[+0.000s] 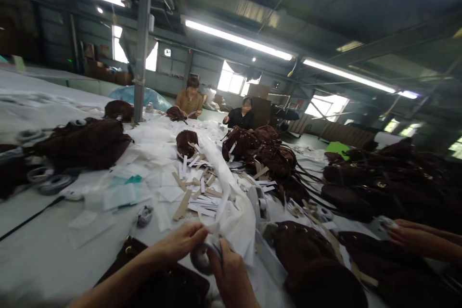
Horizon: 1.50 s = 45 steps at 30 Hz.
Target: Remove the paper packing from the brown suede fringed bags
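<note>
A very big white work table (43, 245) fills most of the view. On its right side sits a tall pile of dark brown soft bags (390, 183). A smaller heap of brown bags (83, 142) lies on the left. One more dark brown bag with gold bits (310, 260) is close to the person, just right of the hands.

Far away at the end of the table sit a person in a tan top (189, 103) and a person in a black top (241, 118). A co-worker's hand (411, 238) comes in from the right edge and rests on the bags there.

A long thin white soft sheet (234, 211) runs down the middle of the table, right to the person's hands. Beside it lie flat tan card strips (182, 204) and little white paper slips (202, 209), all mixed up.

The left hand (180, 243) has its fingertips pressed together, pinching the near end of the sheet. The right hand (231, 274) is curled shut, thumb up, around a small grey round roll (200, 257). The roll sits between both hands, low in the middle of the view. It is blurry, so I cannot tell what it is made of.

The sheet looks very light and floppy. It would likely crumple, slip or tear, so a gentle pinch at its edge seems best. The roll looks small and firm, and easy to hold around its side.
</note>
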Each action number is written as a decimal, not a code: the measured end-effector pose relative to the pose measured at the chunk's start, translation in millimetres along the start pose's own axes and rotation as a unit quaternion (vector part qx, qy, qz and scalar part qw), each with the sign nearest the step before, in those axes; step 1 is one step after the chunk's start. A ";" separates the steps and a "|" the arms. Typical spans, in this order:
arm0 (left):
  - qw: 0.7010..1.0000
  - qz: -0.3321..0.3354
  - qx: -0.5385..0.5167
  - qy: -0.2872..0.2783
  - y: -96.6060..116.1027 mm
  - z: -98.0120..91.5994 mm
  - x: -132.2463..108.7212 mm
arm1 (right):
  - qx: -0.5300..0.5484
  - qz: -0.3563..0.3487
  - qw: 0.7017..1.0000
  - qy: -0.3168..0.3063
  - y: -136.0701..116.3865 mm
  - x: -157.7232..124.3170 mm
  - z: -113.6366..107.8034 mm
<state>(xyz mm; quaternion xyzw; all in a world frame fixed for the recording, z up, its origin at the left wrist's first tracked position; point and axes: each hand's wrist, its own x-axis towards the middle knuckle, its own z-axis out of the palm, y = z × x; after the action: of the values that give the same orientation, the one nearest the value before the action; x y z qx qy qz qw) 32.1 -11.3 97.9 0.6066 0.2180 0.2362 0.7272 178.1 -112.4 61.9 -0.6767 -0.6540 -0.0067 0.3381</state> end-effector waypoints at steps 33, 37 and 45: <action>0.968 -0.227 -0.100 -0.047 -30.9 -25.5 -18.7 | -0.087 -0.101 0.984 -0.116 13.9 -15.9 16.5; 0.953 -0.231 -0.194 -0.015 -40.0 -43.1 -15.5 | 0.008 -0.027 0.991 -0.131 15.6 9.5 1.5; 0.900 -0.276 -0.336 -0.002 -63.5 -86.9 -16.2 | -0.020 0.044 0.993 -0.110 51.7 103.5 24.0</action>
<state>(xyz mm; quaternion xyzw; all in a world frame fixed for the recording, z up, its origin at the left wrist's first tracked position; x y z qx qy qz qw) -28.2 36.9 21.2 0.2418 0.2832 0.0841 0.9243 228.7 -5.8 66.8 -0.7083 -0.6563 0.0700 0.2502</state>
